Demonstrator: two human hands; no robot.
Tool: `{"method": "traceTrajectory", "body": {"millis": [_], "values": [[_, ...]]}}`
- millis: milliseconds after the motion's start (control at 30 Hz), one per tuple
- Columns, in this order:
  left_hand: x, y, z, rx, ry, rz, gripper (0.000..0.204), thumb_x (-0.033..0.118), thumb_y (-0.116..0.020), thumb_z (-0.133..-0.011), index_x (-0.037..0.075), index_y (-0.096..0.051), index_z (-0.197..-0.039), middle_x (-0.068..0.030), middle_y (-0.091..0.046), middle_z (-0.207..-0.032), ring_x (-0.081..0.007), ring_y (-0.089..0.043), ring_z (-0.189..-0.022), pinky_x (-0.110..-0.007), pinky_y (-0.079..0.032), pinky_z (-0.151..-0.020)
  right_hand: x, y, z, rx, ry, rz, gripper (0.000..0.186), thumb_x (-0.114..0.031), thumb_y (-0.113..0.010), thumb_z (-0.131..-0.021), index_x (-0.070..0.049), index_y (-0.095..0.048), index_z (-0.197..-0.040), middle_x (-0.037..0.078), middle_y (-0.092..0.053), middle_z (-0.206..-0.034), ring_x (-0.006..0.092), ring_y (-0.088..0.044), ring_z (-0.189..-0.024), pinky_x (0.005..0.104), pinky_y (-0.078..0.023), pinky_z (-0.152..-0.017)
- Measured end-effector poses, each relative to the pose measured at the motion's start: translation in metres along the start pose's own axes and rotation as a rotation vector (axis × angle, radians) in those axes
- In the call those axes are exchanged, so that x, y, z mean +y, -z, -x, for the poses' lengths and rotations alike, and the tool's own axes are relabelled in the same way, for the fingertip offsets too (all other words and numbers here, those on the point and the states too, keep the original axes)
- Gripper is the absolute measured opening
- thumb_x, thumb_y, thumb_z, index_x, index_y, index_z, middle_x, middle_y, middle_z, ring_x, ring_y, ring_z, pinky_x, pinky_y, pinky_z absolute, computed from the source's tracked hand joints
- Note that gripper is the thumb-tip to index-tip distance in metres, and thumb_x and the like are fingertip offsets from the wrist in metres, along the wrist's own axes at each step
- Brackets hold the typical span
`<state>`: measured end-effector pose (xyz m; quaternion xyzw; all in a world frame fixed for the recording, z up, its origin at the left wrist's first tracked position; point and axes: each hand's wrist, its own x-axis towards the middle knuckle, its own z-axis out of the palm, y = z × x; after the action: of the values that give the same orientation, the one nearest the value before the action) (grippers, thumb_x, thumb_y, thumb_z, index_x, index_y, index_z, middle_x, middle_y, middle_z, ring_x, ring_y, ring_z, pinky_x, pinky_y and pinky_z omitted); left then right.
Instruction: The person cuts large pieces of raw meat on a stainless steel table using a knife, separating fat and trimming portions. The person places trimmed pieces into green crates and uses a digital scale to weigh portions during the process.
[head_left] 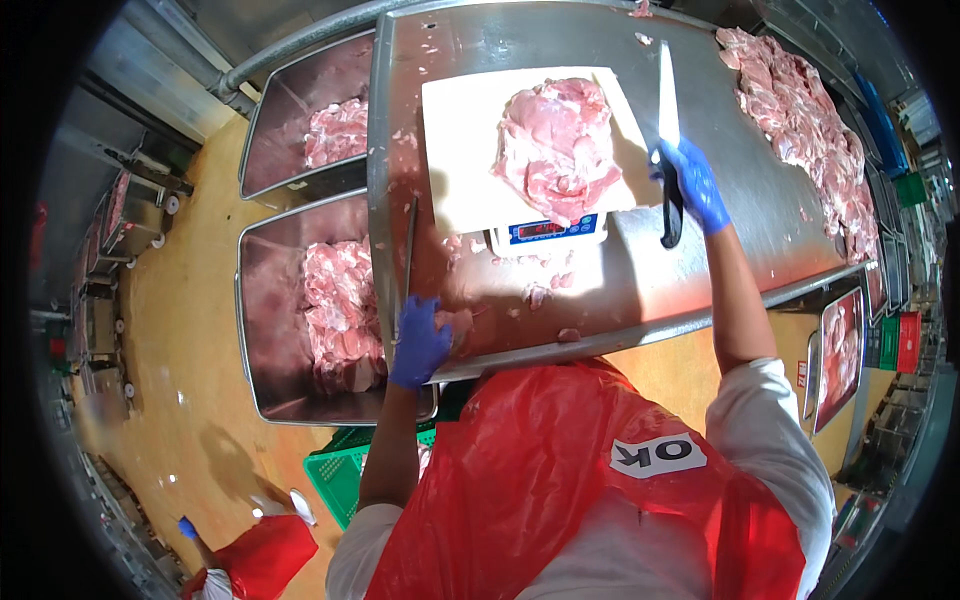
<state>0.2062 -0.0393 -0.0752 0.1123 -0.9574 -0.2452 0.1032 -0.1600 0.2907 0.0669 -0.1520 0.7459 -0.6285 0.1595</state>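
My right hand (692,185), in a blue glove, is wrapped round the black handle of a knife (669,95). Its blade points away from me over the metal table. My left hand (422,343), also gloved in blue, is at the table's near left corner, its fingers closed on a small piece of meat (456,325). A thin rod (410,245) lies along the left edge above that hand. Between my hands, a large pile of pink raw meat (560,145) rests on a white board (458,130) atop a scale (549,232) with a lit display.
Two metal bins (262,345) with meat stand left of the steel table (500,40). More meat (800,110) is heaped along the table's right side. Small scraps (537,295) lie near the scale. A green crate (330,470) sits below; another person in a red apron (265,555) is at lower left.
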Motion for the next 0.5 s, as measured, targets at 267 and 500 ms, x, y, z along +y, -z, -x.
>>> {"method": "traceTrajectory", "body": {"millis": [267,500], "values": [[0.183,-0.001,-0.131,0.433,-0.22,0.329,0.097,0.011,-0.077,-0.074,-0.013,-0.014,-0.144,-0.027,-0.034,-0.135,-0.0375,-0.044,-0.119,-0.044,-0.037,-0.104,0.005,0.002,-0.161,-0.411,-0.339,-0.429,0.033,-0.031,-0.062,-0.092,-0.003,-0.063,-0.11,0.009,-0.069,-0.099,0.0213,-0.068,-0.088,0.038,-0.057,-0.083],[0.19,-0.048,-0.195,0.444,0.116,0.548,0.103,0.011,-0.075,-0.068,-0.013,-0.01,-0.145,-0.0344,-0.034,-0.14,-0.046,-0.039,-0.128,-0.045,-0.034,-0.106,-0.019,-0.056,-0.17,-0.611,-0.231,-0.306,0.022,-0.027,-0.067,-0.09,-0.008,-0.066,-0.1,0.001,-0.064,-0.089,0.0117,-0.06,-0.079,0.0242,-0.052,-0.071]]}}
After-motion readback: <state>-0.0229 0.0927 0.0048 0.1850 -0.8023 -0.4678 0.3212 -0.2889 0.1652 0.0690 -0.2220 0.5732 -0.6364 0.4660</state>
